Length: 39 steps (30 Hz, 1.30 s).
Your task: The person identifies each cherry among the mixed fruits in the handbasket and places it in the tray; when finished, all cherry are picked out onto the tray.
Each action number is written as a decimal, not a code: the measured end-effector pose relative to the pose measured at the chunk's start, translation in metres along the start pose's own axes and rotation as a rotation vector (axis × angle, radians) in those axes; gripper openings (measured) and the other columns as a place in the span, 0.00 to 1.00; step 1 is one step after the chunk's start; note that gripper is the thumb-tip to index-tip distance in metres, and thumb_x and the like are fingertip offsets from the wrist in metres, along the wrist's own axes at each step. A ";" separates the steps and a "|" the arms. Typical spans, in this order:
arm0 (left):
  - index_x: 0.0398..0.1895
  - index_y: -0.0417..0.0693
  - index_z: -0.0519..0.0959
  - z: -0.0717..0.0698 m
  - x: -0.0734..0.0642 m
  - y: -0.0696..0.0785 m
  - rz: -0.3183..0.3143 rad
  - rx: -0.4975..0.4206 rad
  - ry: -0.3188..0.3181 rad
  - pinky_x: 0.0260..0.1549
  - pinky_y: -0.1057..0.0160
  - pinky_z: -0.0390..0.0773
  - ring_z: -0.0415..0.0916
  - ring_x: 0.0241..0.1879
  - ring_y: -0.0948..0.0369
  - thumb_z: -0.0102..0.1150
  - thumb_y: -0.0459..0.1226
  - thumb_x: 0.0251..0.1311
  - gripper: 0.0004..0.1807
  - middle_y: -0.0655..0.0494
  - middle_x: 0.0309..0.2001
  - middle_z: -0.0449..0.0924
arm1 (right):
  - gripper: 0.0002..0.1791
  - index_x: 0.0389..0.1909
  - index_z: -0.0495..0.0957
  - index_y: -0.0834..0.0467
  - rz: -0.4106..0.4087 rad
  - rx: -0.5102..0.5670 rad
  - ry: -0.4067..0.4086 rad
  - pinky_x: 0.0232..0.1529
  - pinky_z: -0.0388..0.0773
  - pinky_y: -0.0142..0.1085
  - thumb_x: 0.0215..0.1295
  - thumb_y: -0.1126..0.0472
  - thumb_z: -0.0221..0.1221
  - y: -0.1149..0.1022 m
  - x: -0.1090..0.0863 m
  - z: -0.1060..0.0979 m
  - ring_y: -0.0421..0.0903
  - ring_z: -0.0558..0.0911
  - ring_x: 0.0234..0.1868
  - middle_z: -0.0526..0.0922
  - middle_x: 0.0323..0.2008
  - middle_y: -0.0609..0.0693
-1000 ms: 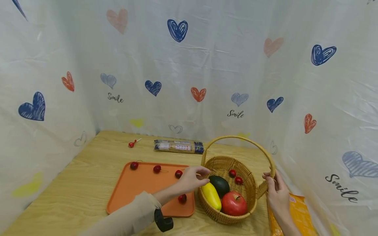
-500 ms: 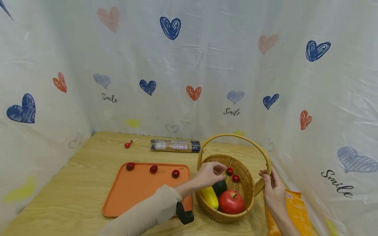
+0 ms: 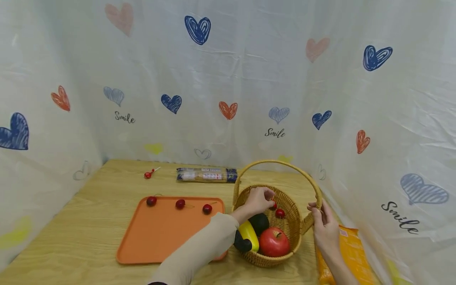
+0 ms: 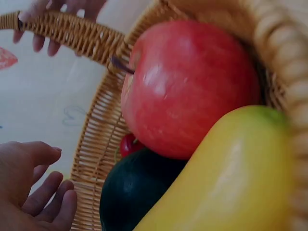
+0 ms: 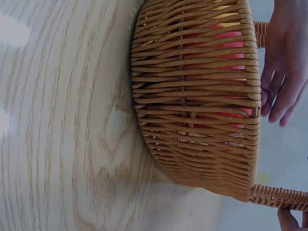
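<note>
A round wicker basket (image 3: 298, 221) stands on the table at right of centre. My right hand (image 3: 325, 227) grips the right side of its arched handle (image 3: 278, 161), thumb in front and fingers behind. Inside lie a red apple (image 3: 274, 242), a long yellow fruit (image 3: 249, 233), a dark green, avocado-like fruit (image 3: 259, 223) and cherries. My left hand (image 3: 257, 200) reaches inside, its fingertips beside one partly hidden cherry (image 3: 274, 206); another cherry (image 3: 280, 213) lies nearby. In the left wrist view, the left hand (image 4: 33, 187) has thumb and fingers apart, nothing between them.
An orange tray (image 3: 160, 237) with several cherries (image 3: 180, 204) lies left of the basket. Behind it are a lollipop (image 3: 150, 173) and a clear-and-blue packet (image 3: 206, 175). An orange bag (image 3: 350, 253) lies under the right forearm. Heart-printed curtains surround the table.
My left hand has moved right from the tray's edge into the basket, toward the cherries there. The right hand keeps its grip on the handle. The whole view has shifted slightly.
</note>
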<state>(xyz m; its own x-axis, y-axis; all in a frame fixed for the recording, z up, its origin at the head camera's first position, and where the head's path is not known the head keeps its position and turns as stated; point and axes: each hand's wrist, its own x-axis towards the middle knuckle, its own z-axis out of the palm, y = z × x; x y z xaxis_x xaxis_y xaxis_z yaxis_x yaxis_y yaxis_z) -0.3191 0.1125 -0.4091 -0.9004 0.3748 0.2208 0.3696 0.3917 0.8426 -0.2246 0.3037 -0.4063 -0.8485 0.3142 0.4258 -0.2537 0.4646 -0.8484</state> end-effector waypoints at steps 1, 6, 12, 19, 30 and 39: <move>0.46 0.43 0.82 0.001 0.003 -0.001 -0.011 0.010 0.004 0.37 0.65 0.76 0.75 0.39 0.61 0.64 0.33 0.57 0.12 0.52 0.40 0.80 | 0.20 0.64 0.65 0.56 0.005 -0.004 -0.003 0.47 0.67 0.17 0.74 0.57 0.46 -0.001 0.000 0.000 0.29 0.74 0.47 0.76 0.43 0.36; 0.48 0.40 0.81 0.004 0.013 -0.007 -0.053 0.024 0.013 0.40 0.63 0.76 0.76 0.42 0.58 0.62 0.32 0.58 0.14 0.51 0.42 0.80 | 0.20 0.63 0.66 0.56 0.036 -0.013 -0.006 0.47 0.66 0.17 0.74 0.55 0.46 -0.004 0.000 0.000 0.28 0.73 0.48 0.76 0.43 0.37; 0.46 0.39 0.81 0.011 0.025 -0.015 -0.041 0.049 0.075 0.40 0.62 0.77 0.76 0.43 0.56 0.63 0.30 0.58 0.12 0.50 0.42 0.80 | 0.21 0.64 0.65 0.56 0.042 -0.033 -0.003 0.47 0.66 0.17 0.74 0.56 0.46 -0.002 0.001 -0.001 0.28 0.74 0.48 0.76 0.44 0.36; 0.45 0.41 0.82 0.019 0.031 -0.018 -0.097 0.035 0.075 0.39 0.60 0.77 0.76 0.43 0.56 0.63 0.31 0.58 0.11 0.50 0.41 0.79 | 0.20 0.63 0.66 0.57 0.025 -0.029 0.004 0.47 0.68 0.17 0.74 0.57 0.45 -0.002 0.001 -0.002 0.28 0.75 0.47 0.76 0.44 0.38; 0.51 0.43 0.81 0.028 0.038 -0.019 -0.156 0.140 -0.046 0.42 0.59 0.77 0.76 0.48 0.54 0.65 0.35 0.57 0.17 0.49 0.48 0.80 | 0.22 0.66 0.63 0.56 0.010 -0.004 -0.013 0.47 0.67 0.17 0.74 0.57 0.45 -0.003 -0.001 0.002 0.28 0.74 0.48 0.75 0.48 0.48; 0.39 0.51 0.87 0.046 0.043 -0.023 -0.113 0.442 -0.177 0.43 0.65 0.75 0.76 0.47 0.57 0.70 0.37 0.51 0.10 0.59 0.38 0.83 | 0.22 0.66 0.64 0.54 0.010 0.000 -0.009 0.48 0.68 0.18 0.74 0.57 0.47 -0.002 0.001 0.000 0.30 0.75 0.48 0.76 0.47 0.45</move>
<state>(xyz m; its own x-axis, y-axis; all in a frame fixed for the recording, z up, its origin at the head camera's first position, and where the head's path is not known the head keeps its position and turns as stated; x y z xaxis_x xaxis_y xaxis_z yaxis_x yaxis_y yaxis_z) -0.3563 0.1586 -0.4421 -0.9017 0.4318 0.0208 0.3686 0.7428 0.5590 -0.2247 0.3025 -0.4040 -0.8549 0.3115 0.4148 -0.2456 0.4614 -0.8525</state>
